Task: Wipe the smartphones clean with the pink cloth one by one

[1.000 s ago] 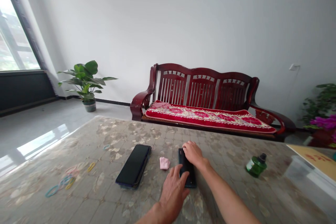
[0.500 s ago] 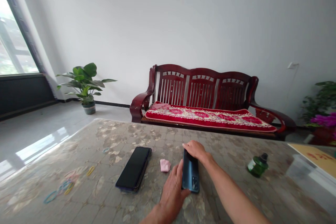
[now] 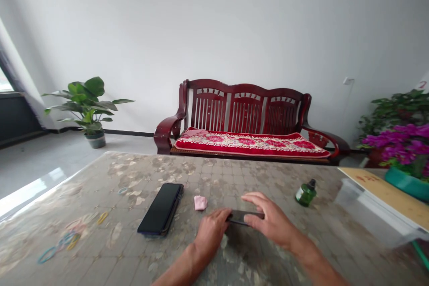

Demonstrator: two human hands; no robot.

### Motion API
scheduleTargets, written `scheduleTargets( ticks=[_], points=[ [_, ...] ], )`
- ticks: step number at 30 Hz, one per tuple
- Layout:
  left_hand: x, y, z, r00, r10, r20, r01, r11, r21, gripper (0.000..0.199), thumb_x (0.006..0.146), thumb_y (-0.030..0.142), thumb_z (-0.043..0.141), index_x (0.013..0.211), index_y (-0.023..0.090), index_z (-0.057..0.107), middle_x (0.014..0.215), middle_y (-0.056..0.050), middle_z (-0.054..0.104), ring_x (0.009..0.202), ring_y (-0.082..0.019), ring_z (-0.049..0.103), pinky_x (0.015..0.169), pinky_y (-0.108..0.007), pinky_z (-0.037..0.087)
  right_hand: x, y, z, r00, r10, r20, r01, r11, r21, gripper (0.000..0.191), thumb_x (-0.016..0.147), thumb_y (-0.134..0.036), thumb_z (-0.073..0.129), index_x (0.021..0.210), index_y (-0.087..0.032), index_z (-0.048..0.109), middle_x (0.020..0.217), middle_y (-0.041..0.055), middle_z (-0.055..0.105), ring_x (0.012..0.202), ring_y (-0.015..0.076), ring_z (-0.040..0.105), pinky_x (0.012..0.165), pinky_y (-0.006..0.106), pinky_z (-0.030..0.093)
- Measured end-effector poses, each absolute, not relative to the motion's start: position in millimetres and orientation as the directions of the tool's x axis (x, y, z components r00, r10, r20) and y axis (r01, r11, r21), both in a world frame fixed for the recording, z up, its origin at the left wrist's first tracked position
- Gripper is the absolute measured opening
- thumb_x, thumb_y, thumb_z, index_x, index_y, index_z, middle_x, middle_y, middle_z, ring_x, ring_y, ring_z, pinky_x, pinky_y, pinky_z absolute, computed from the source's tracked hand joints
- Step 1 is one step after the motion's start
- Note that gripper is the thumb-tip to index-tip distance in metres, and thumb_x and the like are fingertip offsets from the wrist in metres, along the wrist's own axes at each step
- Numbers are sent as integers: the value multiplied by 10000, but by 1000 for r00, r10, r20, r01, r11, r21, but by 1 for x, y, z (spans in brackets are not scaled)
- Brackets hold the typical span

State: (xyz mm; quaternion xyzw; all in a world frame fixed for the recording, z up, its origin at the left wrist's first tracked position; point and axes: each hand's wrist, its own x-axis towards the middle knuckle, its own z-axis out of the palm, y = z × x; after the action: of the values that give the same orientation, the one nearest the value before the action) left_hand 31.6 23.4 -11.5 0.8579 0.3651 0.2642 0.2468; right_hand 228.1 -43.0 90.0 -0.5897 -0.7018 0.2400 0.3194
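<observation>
A dark phone [image 3: 239, 217] is turned sideways, seen nearly edge-on, a little above the patterned tablecloth [image 3: 181, 250]. My left hand [image 3: 212, 228] grips its left end, fingers pressed together. Around its right end is my right hand [image 3: 273, 220], thumb on the near edge and fingers spread behind it. A folded pink cloth [image 3: 200, 203] lies just beyond my left hand. Farther left, another black phone [image 3: 161, 209] rests screen up, apparently on something dark of similar size.
Colored bands [image 3: 69, 239] lie at the left. A green bottle [image 3: 305, 193] stands right of my hands. A clear plastic box [image 3: 365, 210] and a teal pot [image 3: 407, 183] with purple flowers are at the right. Behind the table is a red wooden bench [image 3: 246, 107].
The phone between my hands has turned from lengthwise to sideways and been lifted. My right hand has moved from its far end to its right end. The view has shifted right.
</observation>
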Motion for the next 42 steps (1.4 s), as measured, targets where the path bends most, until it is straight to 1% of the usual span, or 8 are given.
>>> scheduleTargets(
  ticks=[3, 7, 15, 21, 26, 30, 37, 42],
  points=[
    [30, 26, -10, 670, 624, 402, 503, -780, 372, 377, 866, 45, 494, 1203, 166, 614, 1202, -112, 692, 1126, -238, 636, 985, -361, 502, 244, -63, 69, -87, 994, -69, 646, 4, -763, 777, 740, -481, 695, 1423, -176, 485, 1455, 139, 474, 1301, 292, 476, 1069, 401, 385],
    [33, 23, -10, 764, 480, 431, 472, -872, 132, 332, 898, 45, 489, 1187, 170, 598, 1207, -107, 683, 1124, -233, 632, 980, -361, 515, 244, -70, 44, 13, 984, -180, 758, -127, -640, 992, 620, -413, 776, 1496, -174, 376, 1516, 150, 412, 1371, 317, 397, 1118, 426, 321],
    [29, 23, -7, 788, 271, 552, 342, -939, -27, 284, 961, 77, 448, 1192, 143, 600, 1183, -107, 692, 1128, -220, 629, 1086, -429, 447, 229, -67, 32, 68, 990, -124, 833, -125, -539, 931, 609, -338, 750, 1461, -153, 425, 1427, 169, 520, 1290, 333, 491, 1068, 443, 373],
    [37, 22, -8, 792, 176, 584, 262, -963, -65, 365, 987, 121, 424, 1324, 196, 544, 1223, -82, 683, 1192, -221, 599, 1138, -498, 378, 242, -94, 23, 187, 980, -64, 776, -187, -602, 864, 592, -278, 714, 1413, -157, 473, 1415, 150, 535, 1291, 303, 495, 1093, 424, 357],
    [27, 19, -27, 783, 257, 566, 334, -942, -35, 408, 965, 192, 501, 1371, 229, 509, 1307, -63, 645, 1196, -220, 603, 1041, -368, 496, 304, -135, 6, 442, 896, 38, 748, -345, -566, 770, 631, -306, 641, 1379, -206, 491, 1376, 115, 566, 1266, 298, 517, 1083, 427, 364],
    [11, 17, -44, 758, 263, 597, 341, -940, -19, 284, 984, 247, 480, 1229, 246, 624, 1237, -24, 684, 1116, -181, 648, 971, -255, 530, 371, -175, -14, 615, 777, 133, 743, -515, -428, 720, 671, -395, 607, 1358, -211, 499, 1280, 117, 622, 1200, 307, 568, 1038, 421, 404],
    [13, 15, -41, 753, 263, 603, 342, -940, -17, 281, 979, 222, 474, 1184, 256, 664, 1200, -6, 699, 1103, -158, 651, 986, -224, 512, 438, -195, -27, 777, 597, 202, 627, -765, -150, 730, 731, -557, 561, 1340, -156, 514, 1103, 161, 673, 1052, 354, 637, 897, 450, 483],
    [11, 14, -38, 759, 268, 594, 346, -938, -20, 287, 952, 207, 506, 1189, 259, 660, 1204, -2, 702, 1105, -157, 658, 990, -215, 509, 465, -168, -19, 808, 554, 198, 580, -807, -107, 759, 734, -599, 575, 1344, -151, 517, 1143, 170, 667, 1083, 348, 630, 918, 450, 469]
  ],
)
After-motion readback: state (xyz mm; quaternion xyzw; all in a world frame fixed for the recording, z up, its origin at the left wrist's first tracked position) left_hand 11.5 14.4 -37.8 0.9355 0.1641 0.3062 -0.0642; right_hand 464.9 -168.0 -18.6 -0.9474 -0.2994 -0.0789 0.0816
